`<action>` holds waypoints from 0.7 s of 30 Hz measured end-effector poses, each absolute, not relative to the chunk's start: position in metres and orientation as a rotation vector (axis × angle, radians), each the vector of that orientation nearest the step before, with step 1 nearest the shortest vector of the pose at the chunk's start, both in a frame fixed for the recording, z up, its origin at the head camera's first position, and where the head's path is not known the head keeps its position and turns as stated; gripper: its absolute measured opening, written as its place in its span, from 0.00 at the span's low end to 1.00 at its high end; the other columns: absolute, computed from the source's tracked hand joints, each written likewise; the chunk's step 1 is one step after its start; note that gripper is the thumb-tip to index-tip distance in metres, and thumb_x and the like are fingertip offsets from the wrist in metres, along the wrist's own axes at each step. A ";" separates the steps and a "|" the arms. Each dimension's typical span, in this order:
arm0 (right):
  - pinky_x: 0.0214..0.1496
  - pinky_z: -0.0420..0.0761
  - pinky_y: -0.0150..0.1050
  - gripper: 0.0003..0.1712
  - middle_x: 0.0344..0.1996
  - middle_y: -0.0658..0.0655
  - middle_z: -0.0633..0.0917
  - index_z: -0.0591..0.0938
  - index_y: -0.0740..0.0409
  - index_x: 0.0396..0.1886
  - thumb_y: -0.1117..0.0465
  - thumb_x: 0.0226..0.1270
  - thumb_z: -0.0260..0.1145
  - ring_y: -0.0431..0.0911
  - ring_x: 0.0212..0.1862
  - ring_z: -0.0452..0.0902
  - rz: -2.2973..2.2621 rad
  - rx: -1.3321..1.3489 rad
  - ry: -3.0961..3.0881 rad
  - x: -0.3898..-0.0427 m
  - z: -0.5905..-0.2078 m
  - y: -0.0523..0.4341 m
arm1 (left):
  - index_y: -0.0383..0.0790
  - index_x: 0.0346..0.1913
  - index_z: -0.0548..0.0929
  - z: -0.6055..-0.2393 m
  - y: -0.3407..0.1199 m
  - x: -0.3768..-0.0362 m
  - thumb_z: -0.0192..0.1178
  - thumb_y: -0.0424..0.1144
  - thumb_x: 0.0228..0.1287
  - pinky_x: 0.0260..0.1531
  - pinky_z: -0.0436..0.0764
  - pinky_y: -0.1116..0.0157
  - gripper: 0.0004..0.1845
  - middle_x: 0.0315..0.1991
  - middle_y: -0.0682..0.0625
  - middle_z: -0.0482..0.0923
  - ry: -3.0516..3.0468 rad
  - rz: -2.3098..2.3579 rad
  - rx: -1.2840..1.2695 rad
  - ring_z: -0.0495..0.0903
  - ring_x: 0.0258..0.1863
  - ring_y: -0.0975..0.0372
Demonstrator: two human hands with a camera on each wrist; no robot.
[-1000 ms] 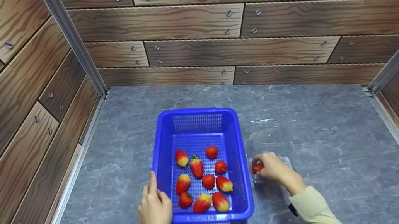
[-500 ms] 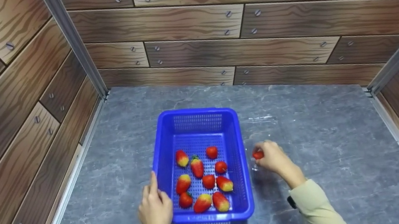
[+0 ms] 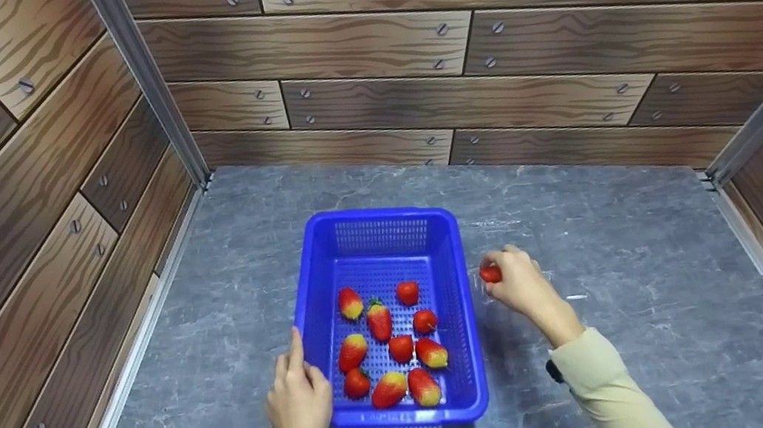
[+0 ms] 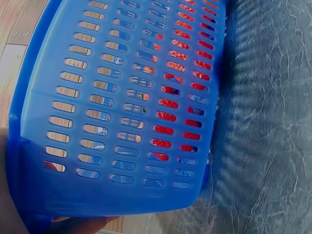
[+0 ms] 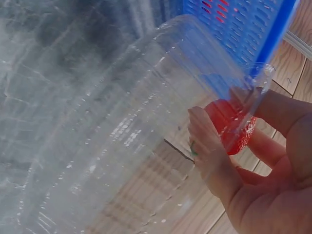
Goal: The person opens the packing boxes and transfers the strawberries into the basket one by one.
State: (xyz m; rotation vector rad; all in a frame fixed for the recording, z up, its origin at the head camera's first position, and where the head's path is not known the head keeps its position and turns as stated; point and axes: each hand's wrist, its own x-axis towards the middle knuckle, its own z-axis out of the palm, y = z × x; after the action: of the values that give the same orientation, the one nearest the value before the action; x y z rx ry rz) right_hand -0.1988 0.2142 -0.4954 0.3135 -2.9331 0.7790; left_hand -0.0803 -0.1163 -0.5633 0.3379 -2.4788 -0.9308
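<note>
On the grey surface stands a blue plastic basket (image 3: 401,420), its floor holding several red strawberries, some with yellow ends, such as the strawberry (image 3: 379,322) with a green top. My left hand (image 3: 300,404) grips the basket's near left rim, index finger laid along the edge. To the right of the basket, my right hand (image 3: 522,284) pinches a small red strawberry (image 3: 490,273) between thumb and fingers. A clear plastic box (image 5: 126,126) overlaps those fingertips in the right wrist view. I cannot tell whether the fingers pinch the box's wall too.
Wood-patterned panels (image 3: 357,38) form walls at the back and both sides. Metal posts (image 3: 150,82) stand in the corners. The grey marbled table (image 3: 654,243) extends to the right of the basket. In the head view, the clear box barely shows against it.
My right hand has moved away from me, up the head view, with the strawberry. Glints from the clear box have shifted. My left hand and the basket stay in place.
</note>
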 end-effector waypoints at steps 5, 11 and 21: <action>0.39 0.80 0.55 0.14 0.33 0.60 0.78 0.85 0.63 0.36 0.71 0.45 0.71 0.57 0.35 0.78 0.758 0.334 -2.876 -0.203 -0.488 0.205 | 0.43 0.68 0.76 -0.564 -0.116 -0.081 0.58 0.29 0.57 0.18 0.73 0.50 0.31 0.39 0.42 0.80 -2.472 -0.928 0.333 0.71 0.16 0.50; 0.38 0.80 0.55 0.13 0.34 0.60 0.78 0.85 0.62 0.37 0.68 0.48 0.73 0.57 0.35 0.78 0.738 0.375 -2.867 -0.210 -0.476 0.186 | 0.42 0.68 0.75 -0.564 -0.116 -0.081 0.58 0.29 0.58 0.18 0.73 0.51 0.31 0.38 0.42 0.79 -2.486 -0.931 0.340 0.70 0.17 0.52; 0.44 0.81 0.53 0.15 0.39 0.60 0.78 0.85 0.62 0.42 0.70 0.51 0.72 0.56 0.41 0.78 0.799 0.401 -2.962 -0.223 -0.463 0.152 | 0.42 0.67 0.76 -0.564 -0.116 -0.082 0.59 0.29 0.57 0.17 0.73 0.52 0.31 0.39 0.43 0.80 -2.462 -0.920 0.333 0.72 0.17 0.51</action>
State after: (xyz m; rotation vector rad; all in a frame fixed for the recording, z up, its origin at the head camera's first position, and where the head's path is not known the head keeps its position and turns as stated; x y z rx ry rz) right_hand -0.2229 0.1520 -0.4634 0.4008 -2.9619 0.7986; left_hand -0.0817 -0.1155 -0.5644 0.3330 -2.4623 -0.9201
